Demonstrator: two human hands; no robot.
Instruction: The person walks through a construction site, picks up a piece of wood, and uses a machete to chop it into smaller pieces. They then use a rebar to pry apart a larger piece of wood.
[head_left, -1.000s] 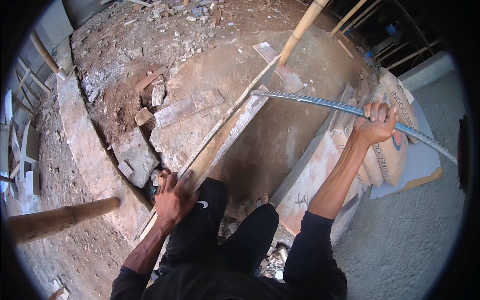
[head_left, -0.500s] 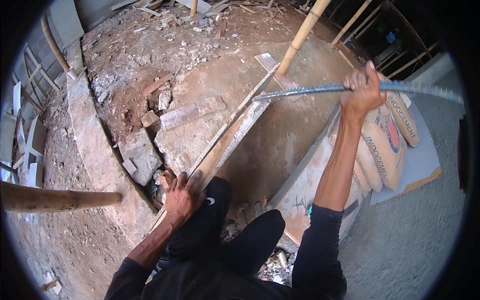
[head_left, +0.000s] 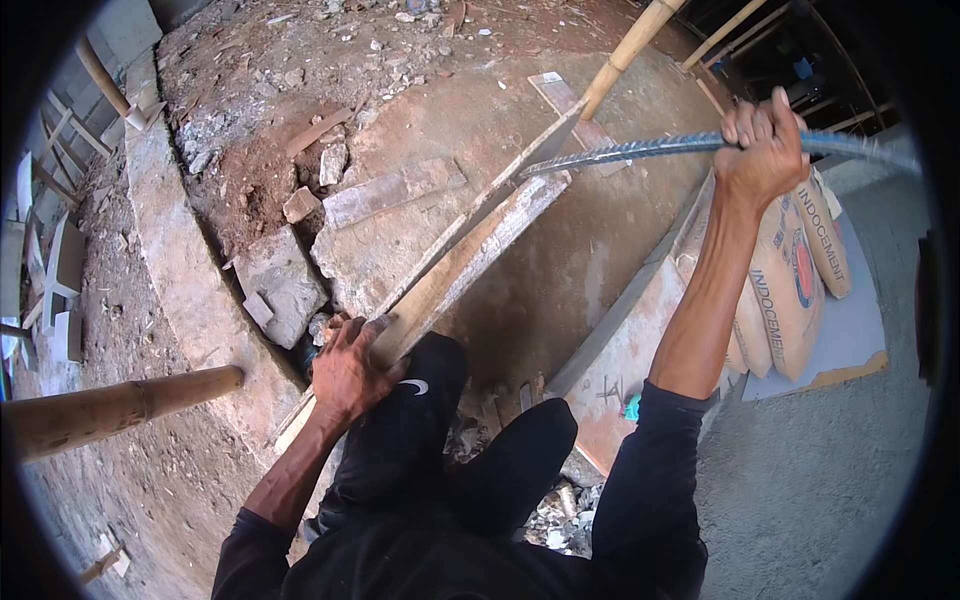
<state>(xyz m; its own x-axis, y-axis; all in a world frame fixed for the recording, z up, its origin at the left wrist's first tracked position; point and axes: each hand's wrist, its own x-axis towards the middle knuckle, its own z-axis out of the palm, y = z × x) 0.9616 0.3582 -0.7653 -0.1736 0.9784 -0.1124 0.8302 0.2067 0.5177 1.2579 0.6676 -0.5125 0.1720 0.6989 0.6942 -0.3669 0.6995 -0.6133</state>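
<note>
right hand is raised far right, fist closed tight round a ribbed steel bar, gripped partway along so a long stretch sticks out left toward the ground; looks held high like that to give the tip swing or leverage, judging by the lifted arm. the bar's pointed left end hangs over the far end of a long wooden plank, just beside it, can't tell if touching. left hand is low and near, fingers curled down over the near end of that plank, clamped on it, seemingly to pin it so it won't shift. the plank runs diagonally from near left up to far right across a cracked concrete slab, its edge lying along a gap. broken concrete chunks sit in the trench just left of the left hand, loose rubble beyond. a bamboo pole pokes in from the left, another bamboo post stands far right, meeting the plank's far end. stacked cement sacks lie on a grey sheet at right, below the raised arm, well apart from the plank. the person's dark-trousered knees are tucked close behind the plank, crouched low.
</note>
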